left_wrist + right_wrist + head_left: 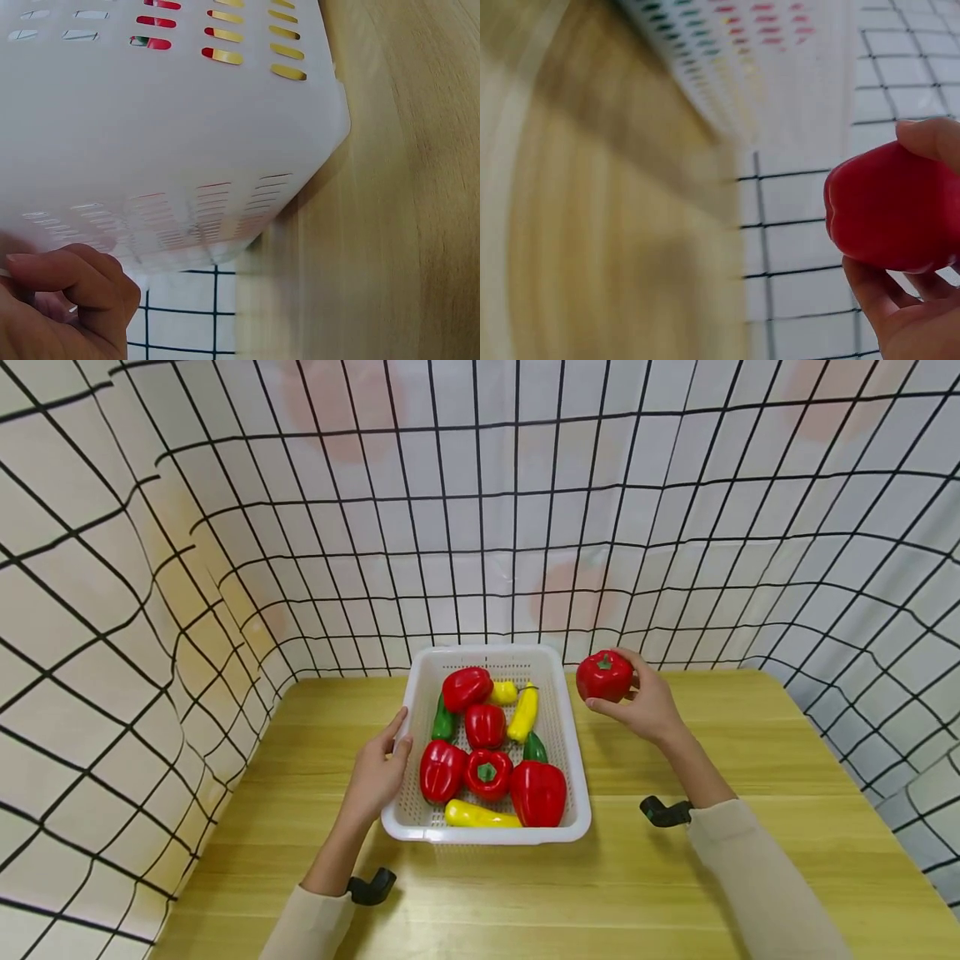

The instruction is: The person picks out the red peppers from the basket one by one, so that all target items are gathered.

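Note:
A white plastic basket with slotted walls stands on the wooden table, holding several red bell peppers, yellow chili peppers and green peppers. My left hand grips its left rim; up close in the left wrist view, the fingers curl at the basket wall. To the right of the basket, my right hand holds another red bell pepper between thumb and fingers, green stem end showing. The right wrist view shows this pepper raised beside the basket.
White cloth with a black grid rises behind the table and along both sides. The wooden tabletop extends around the basket. A black wrist mount sits on each forearm.

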Available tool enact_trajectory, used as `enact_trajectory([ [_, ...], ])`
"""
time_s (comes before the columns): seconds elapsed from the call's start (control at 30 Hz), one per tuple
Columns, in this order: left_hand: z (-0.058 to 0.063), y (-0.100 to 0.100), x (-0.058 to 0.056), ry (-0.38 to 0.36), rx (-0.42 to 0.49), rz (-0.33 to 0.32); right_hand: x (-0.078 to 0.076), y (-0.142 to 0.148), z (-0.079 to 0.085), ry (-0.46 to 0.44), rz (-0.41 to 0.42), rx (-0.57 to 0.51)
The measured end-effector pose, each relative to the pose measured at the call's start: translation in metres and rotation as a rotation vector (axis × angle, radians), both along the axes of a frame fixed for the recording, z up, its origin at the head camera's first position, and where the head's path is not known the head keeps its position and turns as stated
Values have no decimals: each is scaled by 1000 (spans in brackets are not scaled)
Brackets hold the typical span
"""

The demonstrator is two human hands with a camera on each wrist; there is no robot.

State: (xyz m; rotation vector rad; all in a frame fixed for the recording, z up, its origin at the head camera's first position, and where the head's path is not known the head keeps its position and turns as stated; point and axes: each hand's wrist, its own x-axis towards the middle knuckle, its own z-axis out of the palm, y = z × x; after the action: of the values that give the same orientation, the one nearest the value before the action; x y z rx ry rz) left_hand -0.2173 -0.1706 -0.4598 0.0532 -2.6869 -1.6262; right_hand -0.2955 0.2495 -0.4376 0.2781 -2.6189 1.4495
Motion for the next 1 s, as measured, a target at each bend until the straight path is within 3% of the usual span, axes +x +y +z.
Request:
enact_trajectory([
  [0.4, 1, 1, 1, 2, 7, 1, -15, 24, -47, -55, -89, 28],
  [0.73, 1, -1, 0, -4, 16, -5, -21, 24, -60, -101, -153, 18],
  [1.0, 2, -1, 0, -12, 14, 3, -22, 24, -70, -129, -150, 3],
])
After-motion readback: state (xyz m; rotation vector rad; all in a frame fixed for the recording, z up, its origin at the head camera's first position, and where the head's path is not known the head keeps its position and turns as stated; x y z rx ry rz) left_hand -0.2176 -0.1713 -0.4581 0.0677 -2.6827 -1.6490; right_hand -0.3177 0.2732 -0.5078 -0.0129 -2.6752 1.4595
